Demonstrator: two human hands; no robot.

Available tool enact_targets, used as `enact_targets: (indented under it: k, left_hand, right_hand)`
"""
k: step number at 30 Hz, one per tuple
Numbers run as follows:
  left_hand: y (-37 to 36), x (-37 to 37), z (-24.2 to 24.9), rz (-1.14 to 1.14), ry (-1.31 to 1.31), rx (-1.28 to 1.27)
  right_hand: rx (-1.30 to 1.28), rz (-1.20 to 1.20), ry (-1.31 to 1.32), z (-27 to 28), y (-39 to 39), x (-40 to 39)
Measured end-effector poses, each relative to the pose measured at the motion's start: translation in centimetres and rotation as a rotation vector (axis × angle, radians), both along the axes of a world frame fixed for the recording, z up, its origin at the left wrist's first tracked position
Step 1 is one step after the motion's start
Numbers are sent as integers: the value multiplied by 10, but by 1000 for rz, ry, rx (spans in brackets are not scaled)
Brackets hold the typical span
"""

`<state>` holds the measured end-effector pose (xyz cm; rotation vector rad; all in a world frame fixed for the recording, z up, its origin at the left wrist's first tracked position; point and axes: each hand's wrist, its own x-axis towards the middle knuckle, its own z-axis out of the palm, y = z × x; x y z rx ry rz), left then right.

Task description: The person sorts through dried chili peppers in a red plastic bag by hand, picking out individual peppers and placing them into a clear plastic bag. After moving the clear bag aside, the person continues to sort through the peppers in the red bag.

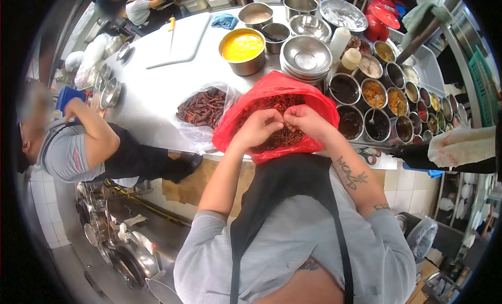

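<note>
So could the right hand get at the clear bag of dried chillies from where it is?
Probably not easily. The right hand sits in the red bag beside the left hand, which lies between it and the clear bag. It would have to cross over the left hand.

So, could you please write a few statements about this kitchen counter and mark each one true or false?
1. Both hands, left hand and right hand, work over the red plastic bag of dried chillies. True.
2. The clear plastic bag of dried chillies lies apart from both hands. True.
3. The round steel pot holds green liquid. False: its contents are yellow-orange.
4. The white cutting board lies on the floor. False: it rests on the white counter.
</note>
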<state>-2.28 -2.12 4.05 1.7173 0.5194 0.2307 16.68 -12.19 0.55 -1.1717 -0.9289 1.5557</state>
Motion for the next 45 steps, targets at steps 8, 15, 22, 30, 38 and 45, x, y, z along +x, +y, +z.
enact_targets:
  k: [8,15,22,30,38,45]
  left_hand:
    - [69,-68,77,662,171,588]
    - [164,-116,-31,742,388,1020]
    - [-15,-49,45,242,0,380]
    - [-58,-30,-16,-5,786,600]
    - [-23,5,-25,30,609,536]
    - [12,24,36,0,214,365]
  right_hand:
    - [94,-208,-824,-17,14,3]
    - [-24,-49,-1129,-14,13,12]
    - [-215,60,-1140,-5,-8,20]
    - [-271,159,-1050,11,-16,-1]
    - [-315,-125,-280,-3,-3,10]
    - [-485,-312,94,50,6,32]
